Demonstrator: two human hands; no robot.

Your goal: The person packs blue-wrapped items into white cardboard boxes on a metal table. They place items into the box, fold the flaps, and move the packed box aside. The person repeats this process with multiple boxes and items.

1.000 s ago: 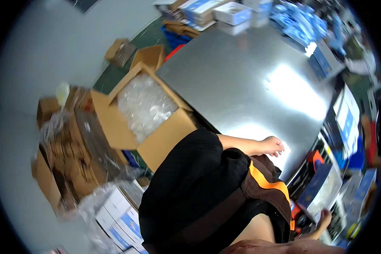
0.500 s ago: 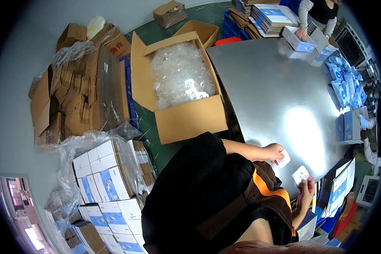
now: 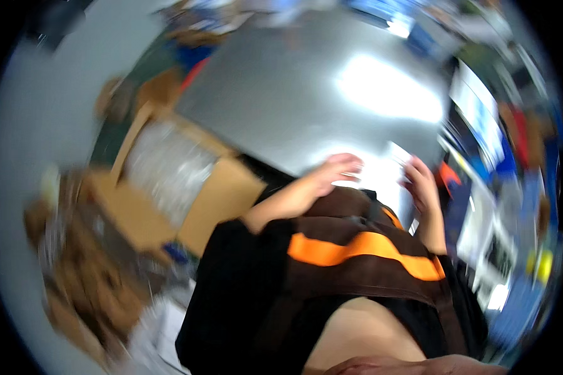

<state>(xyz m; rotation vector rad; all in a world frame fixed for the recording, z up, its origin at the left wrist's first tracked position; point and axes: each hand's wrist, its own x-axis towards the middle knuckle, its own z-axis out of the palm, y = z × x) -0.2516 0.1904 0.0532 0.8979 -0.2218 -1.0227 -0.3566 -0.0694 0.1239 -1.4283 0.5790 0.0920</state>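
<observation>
White card (image 3: 396, 153), small and blurred by motion, sits between 2 and 3 o'clock in the view, at the fingertips of the right hand, over the near edge of the tabletop (image 3: 263, 81).

The left hand (image 3: 339, 170) reaches from its black sleeve toward 2 o'clock, palm turned inward, fingers bent and pointing right; a pale patch shows by its fingertips, but I cannot tell whether it is held or how tightly the fingers close. The right hand (image 3: 421, 182), at 3 o'clock, rises from a nearly upright forearm and leans toward 11, thumb and fingers drawn narrow on the card. A gap separates the hands, above a brown apron (image 3: 350, 275) with an orange stripe.

A grey wall (image 3: 31, 150) fills 9 to 10 o'clock. At 8 lies a heap of brown cardboard (image 3: 100, 269), and at 7 something white (image 3: 169, 325), too smeared to name. An open carton (image 3: 222, 203) of clear plastic pieces (image 3: 166, 165) stands between 9 and 10, beside the tabletop. The metal surface stretches toward 12, with bright glare at 1 to 2. White-and-blue flat sheets (image 3: 481, 109) lean at 2; a yellow object (image 3: 544, 265) shows between 3 and 4.
</observation>
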